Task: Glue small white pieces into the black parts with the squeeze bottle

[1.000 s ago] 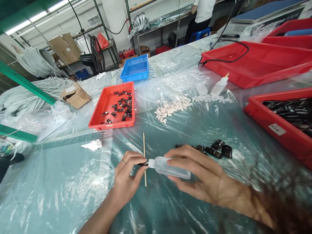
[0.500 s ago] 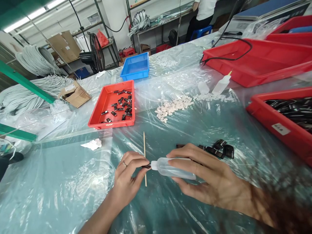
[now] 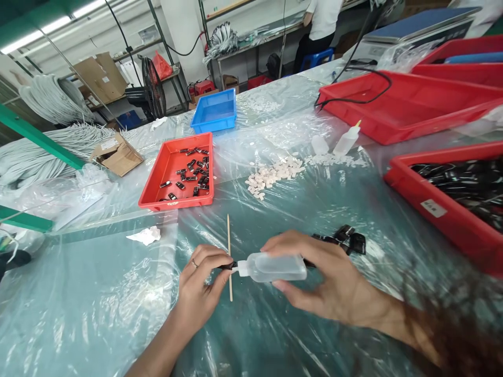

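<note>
A long desk (image 3: 98, 314) wrapped in clear crinkled plastic sheet carries everything here, with a big empty red plastic tray (image 3: 412, 104) at the far right and a second red bin of glossy black parts (image 3: 451, 204) cut off by the right edge. Nearer the middle sit a shallow red tray of small black clips (image 3: 176, 173), a blue plastic tray (image 3: 214, 111) and a loose heap of small white plastic pieces (image 3: 273, 173). The right hand (image 3: 326, 277) grasps a clear soft squeeze bottle (image 3: 275, 267) lying sideways, nozzle pointing left. The left hand (image 3: 200, 293) pinches a small black part (image 3: 227, 266) right at that nozzle, just above the desk. The step in hand looks like dosing liquid, perhaps glue, onto the part; the next move would seem to call for a gentle squeeze and a steady nozzle. A thin wooden stick (image 3: 229, 246) lies on the desk, passing under the nozzle tip. A few more black parts (image 3: 349, 241) lie just beyond the right hand, partly hidden by it. The pinched part is mostly covered by fingertips, so its shape is hard to make out.
</note>
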{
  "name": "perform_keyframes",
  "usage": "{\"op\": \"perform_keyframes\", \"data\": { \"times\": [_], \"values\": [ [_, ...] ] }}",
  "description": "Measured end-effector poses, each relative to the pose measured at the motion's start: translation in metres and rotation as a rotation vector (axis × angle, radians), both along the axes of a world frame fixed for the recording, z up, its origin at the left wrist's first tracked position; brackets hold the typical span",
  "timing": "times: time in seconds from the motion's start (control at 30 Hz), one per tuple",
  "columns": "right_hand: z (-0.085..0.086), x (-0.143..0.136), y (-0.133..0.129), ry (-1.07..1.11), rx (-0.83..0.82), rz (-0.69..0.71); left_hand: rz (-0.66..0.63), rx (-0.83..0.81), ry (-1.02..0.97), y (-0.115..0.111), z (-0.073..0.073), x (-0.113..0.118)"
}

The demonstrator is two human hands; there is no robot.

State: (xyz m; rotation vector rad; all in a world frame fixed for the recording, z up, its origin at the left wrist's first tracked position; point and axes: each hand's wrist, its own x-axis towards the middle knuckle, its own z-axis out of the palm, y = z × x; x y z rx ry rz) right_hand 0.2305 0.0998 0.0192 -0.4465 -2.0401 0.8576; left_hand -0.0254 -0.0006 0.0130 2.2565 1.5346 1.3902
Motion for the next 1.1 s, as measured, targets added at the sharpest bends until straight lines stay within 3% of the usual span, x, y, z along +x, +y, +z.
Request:
{"op": "perform_keyframes", "data": {
  "times": [0.13,0.2,0.4,0.57,0.67,0.77,0.93,1.1],
  "values": [
    [-0.014,-0.007,0.022,0.119,-0.576,0.17,0.049,-0.078,-0.075,-0.002,-0.003,-0.003],
    [-0.023,-0.014,0.029,0.131,-0.676,0.198,0.087,-0.144,-0.135,0.0,-0.008,-0.007],
    [-0.044,-0.034,0.032,-0.059,-0.513,-0.003,0.119,-0.364,-0.332,0.008,-0.024,-0.015],
    [-0.039,-0.032,0.036,-0.208,-0.368,-0.026,0.038,-0.454,-0.452,0.008,-0.032,-0.012],
    [-0.028,-0.02,0.057,-0.253,-0.277,0.009,0.009,-0.449,-0.497,0.007,-0.033,-0.01],
    [-0.026,-0.016,0.089,-0.285,-0.215,-0.098,-0.03,-0.397,-0.49,0.005,-0.03,-0.006],
    [-0.044,-0.043,0.132,-0.387,-0.181,-0.272,-0.058,-0.348,-0.475,0.003,-0.026,-0.001],
    [-0.054,-0.064,0.142,-0.432,-0.189,-0.285,-0.09,-0.356,-0.477,0.0,-0.026,0.001]
  ]
}}
